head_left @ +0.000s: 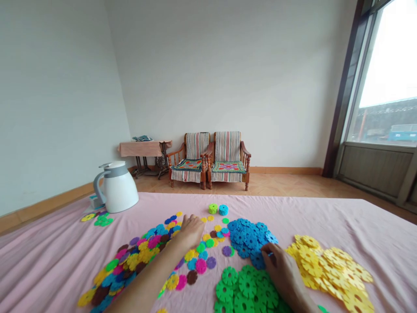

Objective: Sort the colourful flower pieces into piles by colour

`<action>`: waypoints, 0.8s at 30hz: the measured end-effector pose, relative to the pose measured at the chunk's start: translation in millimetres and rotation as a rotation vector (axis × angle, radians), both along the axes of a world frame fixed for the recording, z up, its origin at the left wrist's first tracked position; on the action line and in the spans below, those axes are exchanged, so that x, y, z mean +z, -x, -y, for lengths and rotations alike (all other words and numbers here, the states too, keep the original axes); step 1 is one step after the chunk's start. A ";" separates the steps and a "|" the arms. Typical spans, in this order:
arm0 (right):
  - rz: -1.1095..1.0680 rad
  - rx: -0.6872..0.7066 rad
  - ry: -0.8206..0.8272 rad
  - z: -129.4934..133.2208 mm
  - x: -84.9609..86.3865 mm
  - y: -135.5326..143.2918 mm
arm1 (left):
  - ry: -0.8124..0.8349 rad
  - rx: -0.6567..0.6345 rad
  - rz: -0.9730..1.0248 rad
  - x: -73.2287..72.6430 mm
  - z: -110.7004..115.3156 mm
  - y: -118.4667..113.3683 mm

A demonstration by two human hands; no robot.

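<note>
My left hand (192, 230) reaches over small mixed-colour notched discs (201, 266), its fingers curled down and the fingertips hidden. What it holds, if anything, does not show. My right hand (280, 263) is at the lower right edge of a heap of larger blue snowflake discs (246, 234). Its thumb and forefinger pinch the edge of a blue snowflake disc (258, 261). Just below lies a heap of green snowflake discs (246, 287). Yellow snowflake discs (329, 265) are piled to the right of that hand. A dense multicoloured pile (140, 258) spreads to the left, partly behind my left forearm.
A green disc stack (213, 208) and a blue disc stack (223, 210) stand toward the far edge of the pink cloth (293, 213). At the left is a white jug (120, 191), with a few loose discs (103, 219) in front. Two wooden armchairs (228, 161) stand beyond.
</note>
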State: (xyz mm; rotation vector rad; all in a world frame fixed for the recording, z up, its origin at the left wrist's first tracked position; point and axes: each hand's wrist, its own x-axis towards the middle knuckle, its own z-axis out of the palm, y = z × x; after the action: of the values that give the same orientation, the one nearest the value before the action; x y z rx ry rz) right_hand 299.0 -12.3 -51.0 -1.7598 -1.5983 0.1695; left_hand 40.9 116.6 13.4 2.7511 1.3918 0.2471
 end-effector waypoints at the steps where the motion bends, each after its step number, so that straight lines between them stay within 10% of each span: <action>1: 0.001 0.000 0.006 0.0 0.0 -0.1 | -0.007 -0.003 0.002 0.9 3.2 -2.1; 12: 0.009 -0.008 -0.027 0.3 -1.8 -0.9 | -0.018 -0.068 0.117 -25.1 18.5 -66.9; 24: 0.005 -0.001 -0.021 0.2 -0.9 -0.6 | -0.011 -0.039 -0.019 3.0 33.1 -12.9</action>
State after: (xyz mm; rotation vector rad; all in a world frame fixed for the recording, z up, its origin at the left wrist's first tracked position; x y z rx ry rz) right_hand 299.6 -12.5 -51.9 -1.7466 -1.5973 0.1472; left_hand 53.8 83.4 16.4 2.7932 1.3433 0.2284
